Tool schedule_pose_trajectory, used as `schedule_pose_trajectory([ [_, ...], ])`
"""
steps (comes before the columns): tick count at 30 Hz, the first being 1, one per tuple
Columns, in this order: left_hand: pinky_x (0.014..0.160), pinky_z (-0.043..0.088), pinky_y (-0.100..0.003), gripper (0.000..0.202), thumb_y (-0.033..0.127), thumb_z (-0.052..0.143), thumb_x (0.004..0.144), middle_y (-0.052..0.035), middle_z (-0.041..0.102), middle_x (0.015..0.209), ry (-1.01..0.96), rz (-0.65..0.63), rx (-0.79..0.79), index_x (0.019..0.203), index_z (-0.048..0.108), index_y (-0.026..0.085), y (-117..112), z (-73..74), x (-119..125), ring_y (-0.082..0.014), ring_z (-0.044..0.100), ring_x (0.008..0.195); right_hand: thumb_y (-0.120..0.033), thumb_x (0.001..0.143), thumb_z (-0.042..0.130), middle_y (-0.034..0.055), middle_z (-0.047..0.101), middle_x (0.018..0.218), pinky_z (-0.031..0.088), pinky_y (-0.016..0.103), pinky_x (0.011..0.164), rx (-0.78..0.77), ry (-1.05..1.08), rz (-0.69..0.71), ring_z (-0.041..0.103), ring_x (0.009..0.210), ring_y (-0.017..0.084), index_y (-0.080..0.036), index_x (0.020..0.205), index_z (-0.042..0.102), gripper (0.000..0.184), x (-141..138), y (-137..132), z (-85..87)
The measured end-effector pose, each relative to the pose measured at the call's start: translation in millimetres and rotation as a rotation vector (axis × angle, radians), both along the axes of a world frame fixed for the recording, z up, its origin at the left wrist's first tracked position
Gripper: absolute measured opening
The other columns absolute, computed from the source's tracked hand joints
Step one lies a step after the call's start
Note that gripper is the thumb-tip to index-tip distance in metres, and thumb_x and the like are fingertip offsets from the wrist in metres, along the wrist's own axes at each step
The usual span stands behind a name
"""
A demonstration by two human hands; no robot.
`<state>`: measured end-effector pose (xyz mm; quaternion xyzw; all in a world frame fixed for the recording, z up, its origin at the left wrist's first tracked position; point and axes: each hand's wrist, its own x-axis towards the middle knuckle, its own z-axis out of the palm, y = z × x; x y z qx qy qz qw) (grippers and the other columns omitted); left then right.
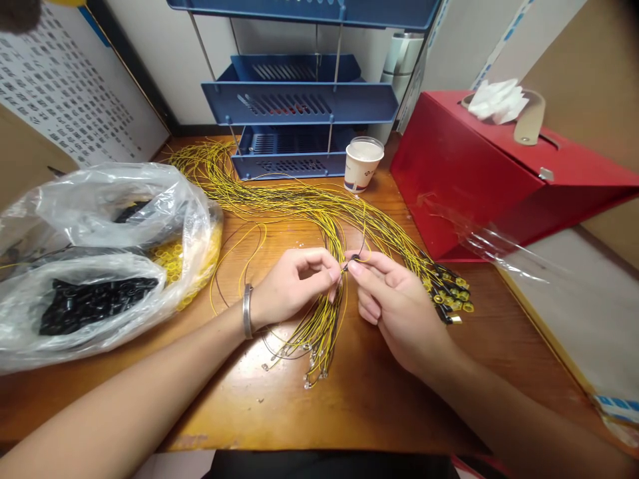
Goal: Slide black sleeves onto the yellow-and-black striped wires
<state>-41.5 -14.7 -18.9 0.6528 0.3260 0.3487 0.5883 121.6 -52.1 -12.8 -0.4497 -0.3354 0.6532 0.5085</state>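
Over the middle of a wooden table (pixel 349 392), my left hand (pixel 294 283) and my right hand (pixel 394 299) meet fingertip to fingertip. Both pinch the end of one thin yellow-and-black wire (pixel 357 256), where a small black piece sits between the fingers. A big bundle of the same yellow wires (pixel 299 199) runs from the back left under my hands. Its ends with small clear parts (pixel 312 366) lie below my left hand. Wire ends fitted with black and yellow pieces (pixel 452 296) lie to the right of my right hand.
A clear plastic bag (pixel 100 253) at the left holds small black parts (pixel 94 303) and yellow rings (pixel 174 259). Blue stacked trays (pixel 299 100) and a paper cup (pixel 363 164) stand at the back. A red tissue box (pixel 479 173) stands at the right.
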Motion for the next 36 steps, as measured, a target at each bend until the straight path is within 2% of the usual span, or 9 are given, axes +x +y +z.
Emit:
schedule_pose_trajectory([
  [8,0.060,0.043,-0.020,0.024,0.031,0.061,0.087,-0.0006,0.063,0.063,0.028,-0.015,-0.029,0.073,0.060,0.012,-0.5,2.1,0.4,-0.0080,0.054,0.058,-0.028,0.079,0.075,-0.0095,0.041,0.053,0.023,0.015,0.037,0.001,0.016,-0.001,0.029,0.040,0.001,-0.018,0.096,0.067,0.021,1.3,-1.0,-0.8],
  [11,0.062,0.043,-0.020,0.021,0.025,0.057,0.087,0.0010,0.060,0.061,0.042,-0.014,0.010,0.069,0.056,0.013,-0.2,1.9,0.7,-0.0081,0.053,0.058,-0.027,0.077,0.076,-0.0099,0.038,0.051,0.021,0.016,0.037,-0.012,0.025,-0.032,0.027,0.040,0.001,-0.017,0.094,0.068,0.021,0.2,-0.7,-0.7],
  [14,0.060,0.040,-0.020,0.017,0.020,0.057,0.083,0.0024,0.057,0.059,0.058,-0.023,0.031,0.067,0.055,0.014,-0.1,1.1,-0.1,-0.0077,0.051,0.057,-0.027,0.076,0.076,-0.0087,0.042,0.056,0.020,0.017,0.037,-0.005,0.027,-0.061,0.026,0.040,0.001,-0.018,0.093,0.068,0.021,0.1,1.1,-0.4],
  [20,0.059,0.038,-0.023,0.019,0.022,0.057,0.082,0.0019,0.055,0.055,0.064,-0.084,0.038,0.065,0.054,0.015,-0.1,-0.4,-4.6,-0.0095,0.047,0.057,-0.029,0.074,0.077,-0.0080,0.045,0.060,0.019,0.019,0.038,0.008,0.027,-0.144,0.026,0.040,0.000,-0.018,0.092,0.066,0.024,1.5,4.8,0.9],
  [23,0.058,0.038,-0.022,0.022,0.026,0.056,0.084,0.0016,0.054,0.055,0.062,-0.078,0.042,0.065,0.053,0.015,-0.8,0.6,-4.5,-0.0096,0.048,0.056,-0.029,0.073,0.078,-0.0082,0.045,0.060,0.018,0.019,0.037,-0.001,0.027,-0.121,0.026,0.039,0.000,-0.018,0.092,0.066,0.025,1.5,5.1,1.4],
  [28,0.057,0.038,-0.021,0.034,0.037,0.054,0.090,0.0011,0.056,0.059,0.130,0.008,0.081,0.066,0.057,0.013,-2.1,3.0,1.0,-0.0084,0.049,0.056,-0.030,0.074,0.077,-0.0091,0.042,0.056,0.019,0.019,0.037,-0.006,0.013,-0.054,0.026,0.040,0.001,-0.018,0.094,0.066,0.026,0.0,2.7,0.2],
  [32,0.060,0.041,-0.021,0.031,0.032,0.057,0.090,-0.0012,0.062,0.061,0.152,-0.011,0.089,0.067,0.062,0.012,-1.5,4.1,2.1,-0.0093,0.054,0.058,-0.030,0.075,0.076,-0.0096,0.040,0.052,0.017,0.021,0.036,-0.016,-0.023,-0.009,0.025,0.040,0.003,-0.019,0.095,0.065,0.026,-1.8,0.1,-0.8],
  [34,0.062,0.043,-0.022,0.030,0.029,0.057,0.090,-0.0017,0.062,0.059,0.133,-0.017,0.102,0.066,0.063,0.012,-0.7,4.2,0.9,-0.0101,0.055,0.059,-0.030,0.075,0.076,-0.0082,0.044,0.056,0.015,0.021,0.036,0.003,-0.037,-0.047,0.025,0.040,0.002,-0.018,0.095,0.066,0.025,-1.6,0.5,-0.6],
  [36,0.065,0.044,-0.024,0.030,0.028,0.058,0.089,-0.0016,0.062,0.056,0.105,-0.025,0.123,0.064,0.063,0.013,0.3,3.7,-0.8,-0.0106,0.055,0.059,-0.030,0.075,0.076,-0.0045,0.055,0.067,0.017,0.021,0.037,0.045,-0.032,-0.123,0.025,0.041,0.001,-0.019,0.093,0.066,0.023,-0.1,2.3,0.2],
])
